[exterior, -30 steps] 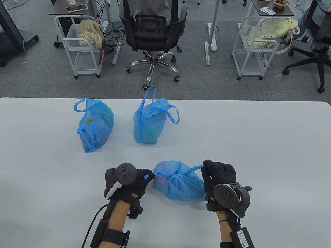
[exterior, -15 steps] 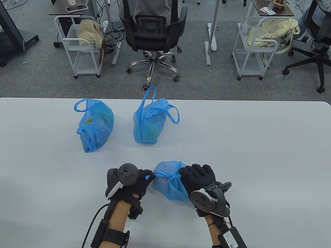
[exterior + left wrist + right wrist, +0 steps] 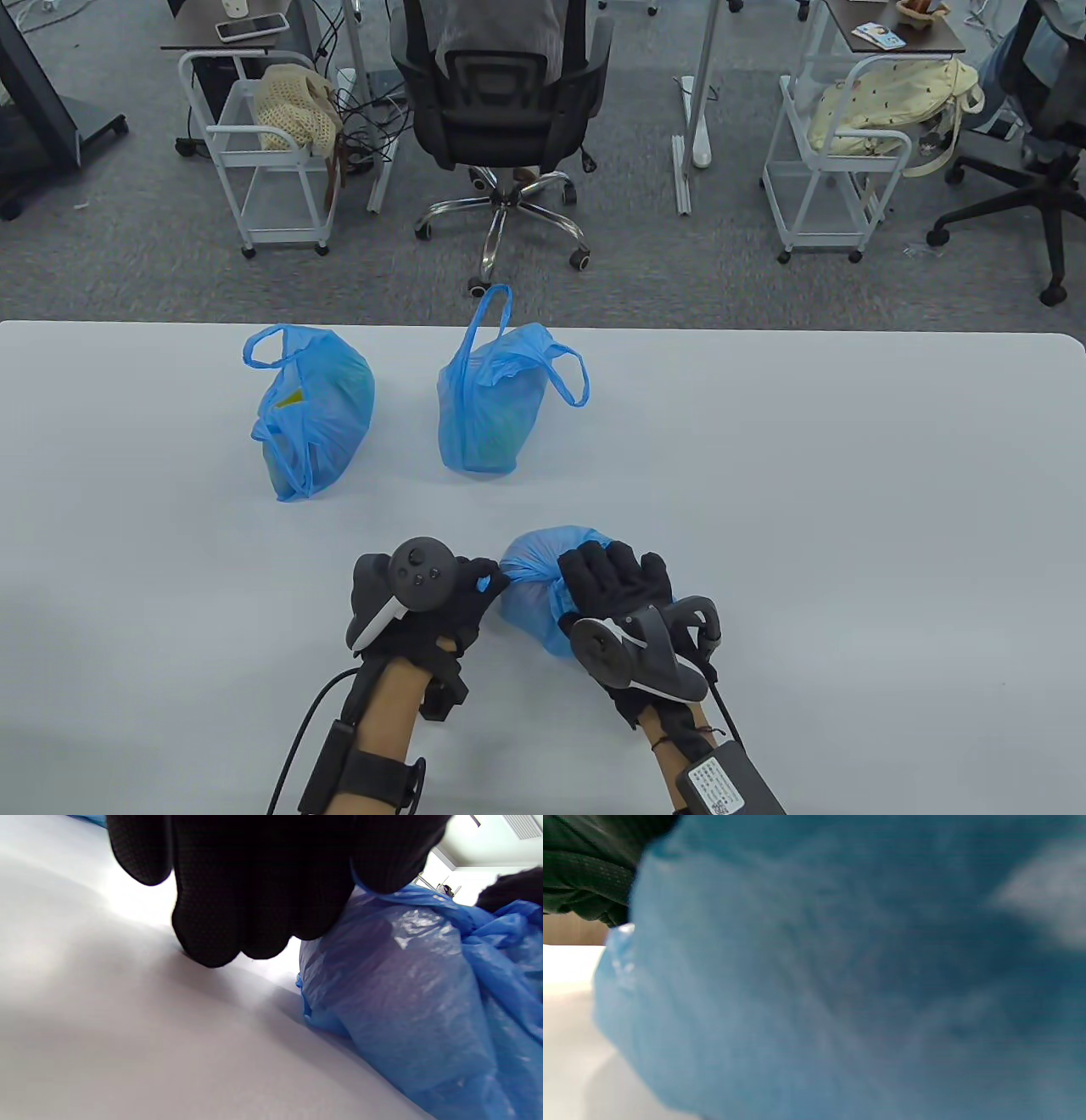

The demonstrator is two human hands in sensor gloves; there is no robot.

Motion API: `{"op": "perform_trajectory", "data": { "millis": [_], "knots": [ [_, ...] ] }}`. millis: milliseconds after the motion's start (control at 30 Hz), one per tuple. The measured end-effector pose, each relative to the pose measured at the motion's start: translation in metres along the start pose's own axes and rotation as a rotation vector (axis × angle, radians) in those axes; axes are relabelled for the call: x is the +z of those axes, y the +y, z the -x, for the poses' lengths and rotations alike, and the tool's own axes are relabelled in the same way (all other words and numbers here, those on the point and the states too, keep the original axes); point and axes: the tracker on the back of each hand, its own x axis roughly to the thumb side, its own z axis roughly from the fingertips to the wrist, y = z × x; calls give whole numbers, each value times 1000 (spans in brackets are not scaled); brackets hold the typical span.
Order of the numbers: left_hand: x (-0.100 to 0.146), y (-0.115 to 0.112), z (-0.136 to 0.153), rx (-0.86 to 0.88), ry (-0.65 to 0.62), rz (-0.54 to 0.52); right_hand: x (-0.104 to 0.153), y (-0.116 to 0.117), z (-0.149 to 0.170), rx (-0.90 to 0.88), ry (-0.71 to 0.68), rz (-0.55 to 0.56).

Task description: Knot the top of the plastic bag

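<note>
The left grip point(image 3: 462, 590) pinched a handle strip point(image 3: 490, 582) of the bag point(image 3: 530, 594); the right grip point(image 3: 615, 581) lay over the bag's knotted top, its clench hidden. The bag sat at the worktop's point(image 3: 764, 509) near edge between the hands, its long axis running left to right, the strip pointing left. The left wrist view showed the bag's point(image 3: 403, 993) side resting on the worktop; the right wrist view showed only blurred blue plastic. Two other bags point(image 3: 314, 412) point(image 3: 492, 399) stood farther back.
</note>
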Motion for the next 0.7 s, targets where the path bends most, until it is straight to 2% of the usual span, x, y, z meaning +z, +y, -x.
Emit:
{"op": "perform_trajectory", "data": {
  "millis": [167,400,600,700],
  "knots": [
    [0,0,0,-9,-1,0,-3,-1,-7,-6,26,83],
    [0,1,1,9,1,-1,-4,-3,-26,140,-53,135],
    [1,6,14,254,28,-19,-1,-5,-31,205,-135,146],
    [2,9,17,295,28,-31,0,-7,-30,184,-139,165]
  ]
}}
